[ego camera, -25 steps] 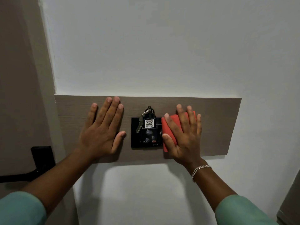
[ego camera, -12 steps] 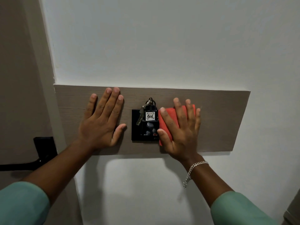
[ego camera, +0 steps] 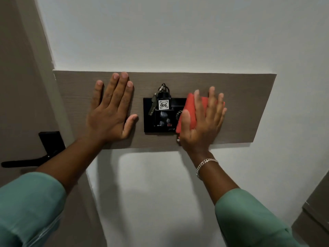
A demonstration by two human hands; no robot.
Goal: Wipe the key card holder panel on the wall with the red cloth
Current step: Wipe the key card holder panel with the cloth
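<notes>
1. Key card holder panel (ego camera: 161,120) is a black square in the middle of a long wood board (ego camera: 245,107). The board is flat on the white wall (ego camera: 160,32) and is the biggest thing here.
2. Two green sleeves (ego camera: 26,207) come up from the bottom corners, one on each arm.
3. At the far left is a brown door (ego camera: 16,86) with a black door handle (ego camera: 35,157) sticking out to the left.
4. Left hand (ego camera: 110,113) lies flat on the wood board, just left of the black panel. Its grip is spread wide, with the fingers pointing up and the thumb near the panel's left edge. It holds nothing.
5. Right hand (ego camera: 203,122) is flat too, fingers spread and pointing up. It presses the red cloth (ego camera: 188,111) against the board and the right edge of the black panel.
6. The red cloth is folded and sits under the palm and fingers. Its left side covers the right part of the panel.
7. A silver bracelet (ego camera: 206,164) hangs around the right wrist.
8. A black key tag (ego camera: 163,104) with a white label that says 406 sticks up from the top of the panel.
9. A small metal key (ego camera: 153,106) hangs beside the tag, on its left, from a ring.
</notes>
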